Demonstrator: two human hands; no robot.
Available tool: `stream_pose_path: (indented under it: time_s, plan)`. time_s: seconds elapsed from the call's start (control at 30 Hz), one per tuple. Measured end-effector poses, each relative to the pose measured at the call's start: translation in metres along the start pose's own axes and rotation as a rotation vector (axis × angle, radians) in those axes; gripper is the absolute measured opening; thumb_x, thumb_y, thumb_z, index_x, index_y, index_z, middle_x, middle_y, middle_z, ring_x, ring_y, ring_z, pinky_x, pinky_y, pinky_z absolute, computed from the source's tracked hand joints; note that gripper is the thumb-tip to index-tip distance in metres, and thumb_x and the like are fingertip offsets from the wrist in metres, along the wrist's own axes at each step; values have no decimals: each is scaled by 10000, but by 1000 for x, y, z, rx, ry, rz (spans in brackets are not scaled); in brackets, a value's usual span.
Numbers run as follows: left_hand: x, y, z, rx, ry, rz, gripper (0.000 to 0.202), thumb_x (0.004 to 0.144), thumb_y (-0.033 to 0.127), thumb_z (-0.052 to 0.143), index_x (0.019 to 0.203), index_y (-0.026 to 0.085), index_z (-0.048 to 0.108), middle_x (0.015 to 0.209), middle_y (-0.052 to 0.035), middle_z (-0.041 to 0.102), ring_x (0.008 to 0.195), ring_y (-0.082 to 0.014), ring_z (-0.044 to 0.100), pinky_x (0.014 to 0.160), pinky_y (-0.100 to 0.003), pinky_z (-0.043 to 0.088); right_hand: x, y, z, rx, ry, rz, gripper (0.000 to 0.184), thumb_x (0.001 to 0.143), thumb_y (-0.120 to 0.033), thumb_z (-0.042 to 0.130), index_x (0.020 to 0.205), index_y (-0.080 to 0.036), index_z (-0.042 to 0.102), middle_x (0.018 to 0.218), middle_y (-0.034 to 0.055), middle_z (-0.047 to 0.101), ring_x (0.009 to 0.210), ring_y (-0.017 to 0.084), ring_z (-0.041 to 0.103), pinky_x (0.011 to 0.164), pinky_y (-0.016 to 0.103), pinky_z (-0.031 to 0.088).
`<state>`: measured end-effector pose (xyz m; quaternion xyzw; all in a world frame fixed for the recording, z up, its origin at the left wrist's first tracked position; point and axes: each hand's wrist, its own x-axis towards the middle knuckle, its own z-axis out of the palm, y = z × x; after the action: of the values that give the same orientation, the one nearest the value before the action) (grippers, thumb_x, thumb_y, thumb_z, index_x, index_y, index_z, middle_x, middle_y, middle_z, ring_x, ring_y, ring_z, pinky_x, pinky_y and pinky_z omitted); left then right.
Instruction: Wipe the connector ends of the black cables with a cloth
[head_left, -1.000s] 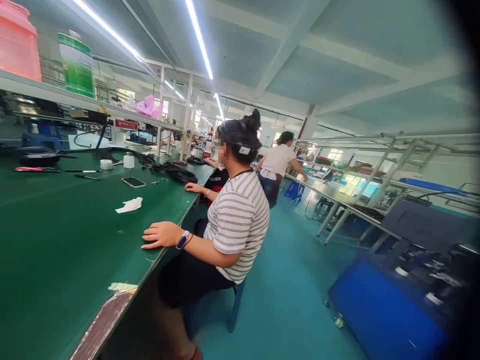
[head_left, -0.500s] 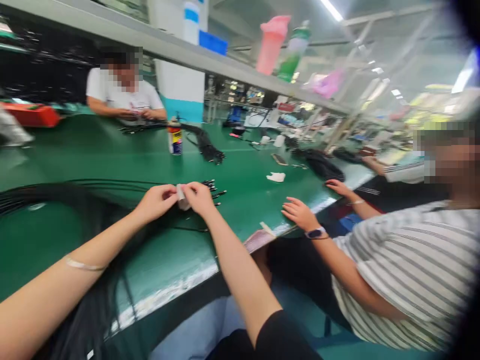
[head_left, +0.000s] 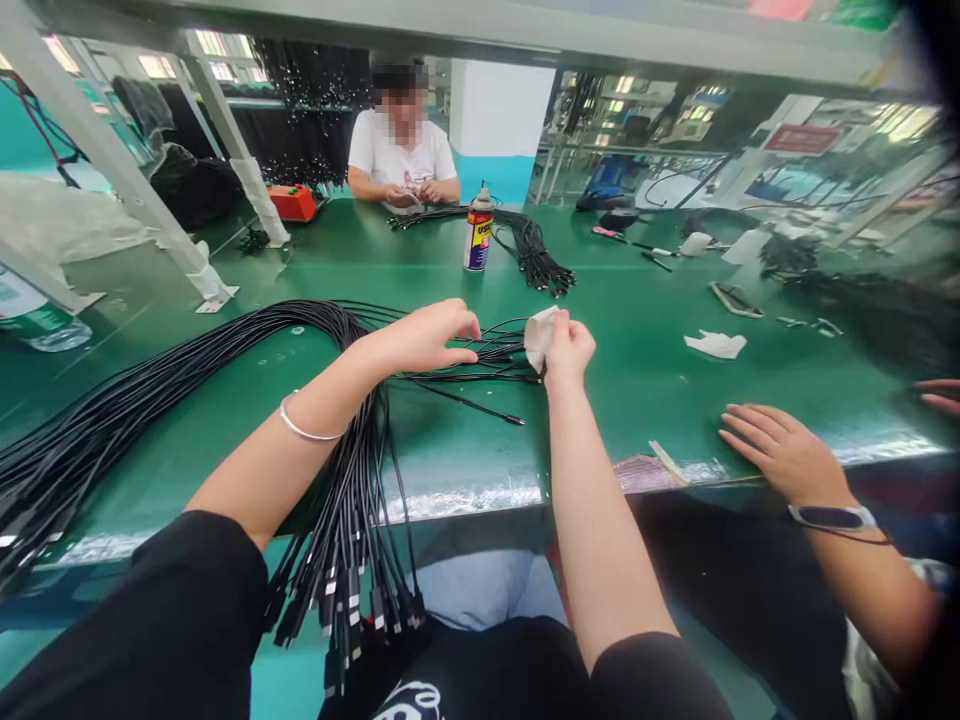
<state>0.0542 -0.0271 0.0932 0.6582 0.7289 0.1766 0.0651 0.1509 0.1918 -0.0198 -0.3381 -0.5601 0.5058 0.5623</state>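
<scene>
A bundle of black cables (head_left: pixel 300 325) lies across the table, and many of its connector ends hang over the front edge. My left hand (head_left: pixel 431 335) is over the cables near their right-hand ends, thumb and fingers apart, with nothing seen between them. To its right, my right hand (head_left: pixel 570 348) is closed on a crumpled white wipe (head_left: pixel 538 338), which covers some of the cable tips. One cable end with a metal plug (head_left: pixel 516 420) lies apart, nearer to me.
A spray can (head_left: pixel 478 235) stands beyond the cables, beside another black cable bunch (head_left: pixel 536 250). A white scrap (head_left: pixel 716 345) lies to the right. A co-worker's hand (head_left: pixel 795 455) rests at the table edge on the right. Another person (head_left: pixel 405 150) sits opposite, and a shelf post (head_left: pixel 127 170) rises at left.
My view has swung left and down. My hands, together at the wipe before, are now apart: the left is open over the cables, the right keeps the wipe at their tips.
</scene>
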Motion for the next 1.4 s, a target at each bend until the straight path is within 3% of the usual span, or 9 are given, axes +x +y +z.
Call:
stream_pose_path:
  time_s: [0.2, 0.43, 0.57, 0.7, 0.83, 0.97, 1.07, 1.23, 1.4]
  plan:
    - [-51, 71, 11, 17, -628, 176, 61, 791, 208, 665, 821, 189, 716, 789, -39, 690, 692, -171, 601, 581, -271, 393, 17, 21, -5, -112, 148, -70, 412, 817, -527, 556, 653, -148, 559, 622, -2, 551, 585, 116, 509, 591, 256, 415]
    - [-114, 104, 52, 320, -781, 386, 81, 719, 76, 674, 725, 156, 672, 661, -55, 649, 541, -195, 577, 401, -317, 271, 18, 39, -4, -86, 163, 51, 368, 782, -448, 618, 649, -107, 657, 568, 16, 573, 582, 154, 566, 578, 285, 455]
    - [-111, 103, 51, 310, -706, 426, 93, 697, 148, 745, 660, 164, 661, 687, -68, 641, 666, -225, 604, 414, -326, 290, 14, 38, -6, -74, 164, 135, 307, 751, -384, 653, 628, -103, 662, 548, 10, 575, 576, 157, 571, 571, 284, 463]
    - [-86, 94, 25, 13, -578, 469, 108, 869, 236, 616, 802, 193, 689, 780, -44, 665, 802, -188, 584, 680, -290, 438, 13, 27, -6, 112, 252, 228, 256, 710, -355, 708, 647, -115, 646, 599, 9, 602, 594, 145, 577, 577, 270, 483]
    - [-44, 61, 15, -409, -266, 212, 273, 961, 320, 441, 926, 164, 661, 838, -30, 649, 764, -128, 555, 724, -226, 416, 15, 6, -5, 509, 278, 291, 266, 747, -391, 689, 760, -134, 619, 729, 15, 632, 662, 127, 606, 602, 253, 516]
    - [-2, 9, 39, -486, 218, -148, 410, 932, 458, 416, 831, 143, 658, 553, 33, 439, 541, -100, 379, 558, -218, 308, 8, -18, -3, 643, 26, 284, 360, 694, -465, 728, 814, -146, 612, 765, 24, 645, 669, 124, 617, 599, 246, 519]
    - [19, -19, 60, -490, 367, -171, 430, 908, 471, 420, 847, 125, 668, 496, 48, 341, 497, -105, 312, 513, -226, 248, -6, -28, 2, 636, -236, 295, 429, 630, -515, 757, 819, -154, 622, 756, 25, 654, 667, 133, 615, 586, 243, 499]
    - [21, -32, 79, -521, 480, -188, 459, 895, 502, 418, 839, 123, 670, 516, 30, 435, 488, -107, 341, 500, -226, 268, -31, -24, 12, 491, -489, 391, 426, 588, -516, 784, 783, -153, 677, 733, 27, 679, 639, 130, 598, 576, 230, 454]
    - [17, -35, 79, -519, 476, -212, 412, 864, 486, 489, 825, 135, 700, 731, -38, 667, 654, -154, 546, 627, -231, 414, -46, -24, 18, 373, -667, 319, 364, 657, -488, 755, 805, -156, 744, 787, 43, 715, 691, 136, 610, 669, 243, 461]
